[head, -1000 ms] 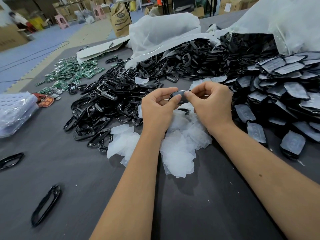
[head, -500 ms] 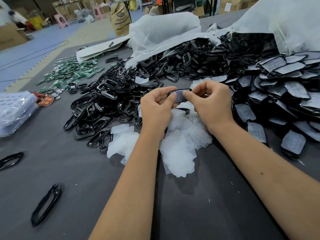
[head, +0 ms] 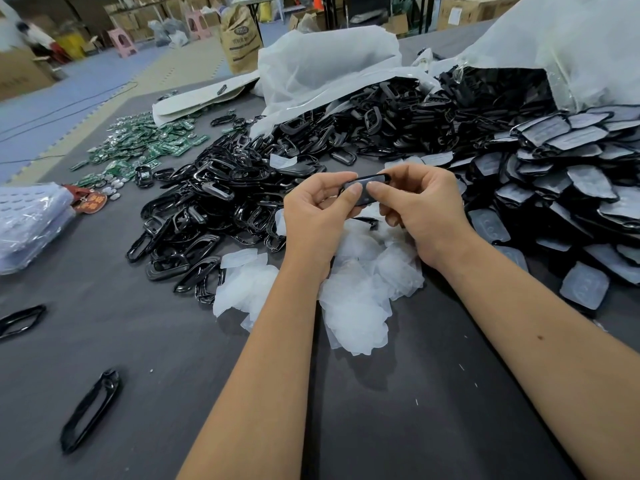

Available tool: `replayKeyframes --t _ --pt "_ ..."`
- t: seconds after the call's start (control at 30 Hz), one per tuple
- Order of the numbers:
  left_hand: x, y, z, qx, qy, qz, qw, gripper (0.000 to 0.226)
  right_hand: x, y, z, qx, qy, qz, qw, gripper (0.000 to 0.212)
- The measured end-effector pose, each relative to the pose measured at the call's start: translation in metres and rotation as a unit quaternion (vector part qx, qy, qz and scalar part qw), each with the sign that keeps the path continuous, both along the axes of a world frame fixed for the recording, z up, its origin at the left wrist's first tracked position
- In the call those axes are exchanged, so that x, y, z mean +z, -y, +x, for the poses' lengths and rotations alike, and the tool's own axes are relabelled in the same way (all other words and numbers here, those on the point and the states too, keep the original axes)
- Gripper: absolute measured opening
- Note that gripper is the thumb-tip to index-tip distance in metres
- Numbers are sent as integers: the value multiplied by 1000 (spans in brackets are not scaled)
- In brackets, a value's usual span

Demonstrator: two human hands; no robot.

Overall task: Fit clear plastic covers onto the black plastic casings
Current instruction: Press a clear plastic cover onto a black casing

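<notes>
Both hands hold one black casing (head: 364, 188) above the table centre, with a clear cover lying in its opening. My left hand (head: 318, 216) pinches its left end, thumb pressed on the cover. My right hand (head: 420, 209) grips the right end, thumb on top. Under the hands lies a heap of loose clear covers (head: 349, 292). A large pile of empty black casings (head: 221, 202) spreads to the left and back. Casings with covers fitted (head: 561, 202) are stacked at the right.
Green circuit boards (head: 145, 147) lie at the far left. White plastic bags (head: 325, 67) sit behind the piles. Two stray casings (head: 90, 408) lie on the grey table near the left front. A wrapped bundle (head: 27, 220) sits at the left edge.
My thumbs have slid closer together over the cover on the casing. The casing has stayed in about the same place between the hands.
</notes>
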State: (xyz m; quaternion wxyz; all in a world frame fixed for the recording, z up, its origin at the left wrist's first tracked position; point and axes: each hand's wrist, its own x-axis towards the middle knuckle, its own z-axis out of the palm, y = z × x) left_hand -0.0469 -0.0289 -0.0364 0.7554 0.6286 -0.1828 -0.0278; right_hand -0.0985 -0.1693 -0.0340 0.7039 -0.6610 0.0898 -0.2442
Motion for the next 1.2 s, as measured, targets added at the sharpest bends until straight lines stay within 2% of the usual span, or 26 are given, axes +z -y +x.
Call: replayKeyframes --t 0.23,0.73,1.03,1.2 --pt "0 1 -1 -16 -5 -7 1000 16 -2 1 2 -3 6 17 1000 7" --pt "-3 2 2 18 -27 3 999 11 -3 -2 5 12 10 30 999 33" --pt "-2 2 1 10 -18 8 1000 15 -10 -2 6 -64 -11 -119 991 17" --pt "-2 1 1 6 -25 6 1000 17 -10 -2 5 -79 -5 -139 987 13"
